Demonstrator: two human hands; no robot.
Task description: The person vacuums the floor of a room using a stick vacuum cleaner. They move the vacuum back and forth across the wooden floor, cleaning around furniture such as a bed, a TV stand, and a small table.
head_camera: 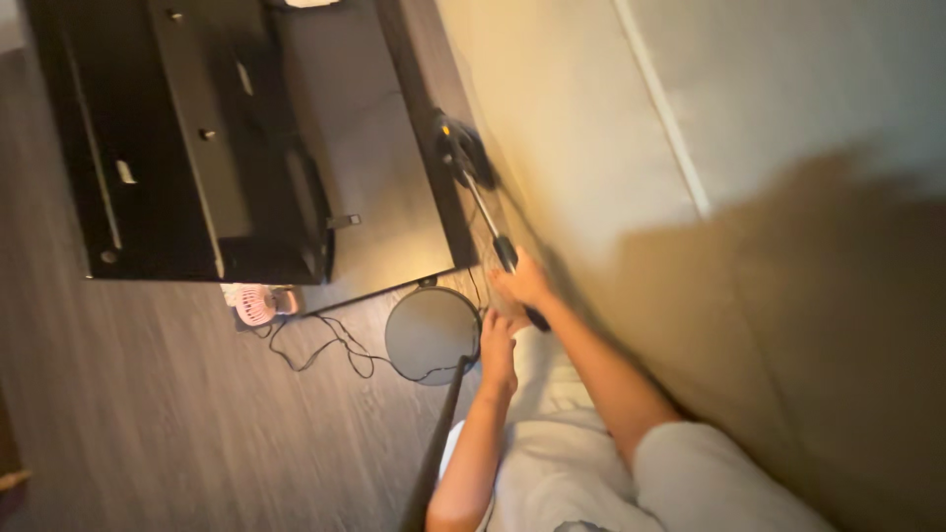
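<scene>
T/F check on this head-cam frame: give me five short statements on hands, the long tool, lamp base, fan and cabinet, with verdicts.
1. The right hand grips the handle of a long-handled tool. True.
2. The tool's head lies on top of the black cabinet. False: it is down by the wall, beside the cabinet.
3. The left hand is next to the round base of a floor stand. True.
4. A small pink fan sits on the floor near the cabinet. True.
5. The floor is white tile. False: it is dark wood-look planking.
</scene>
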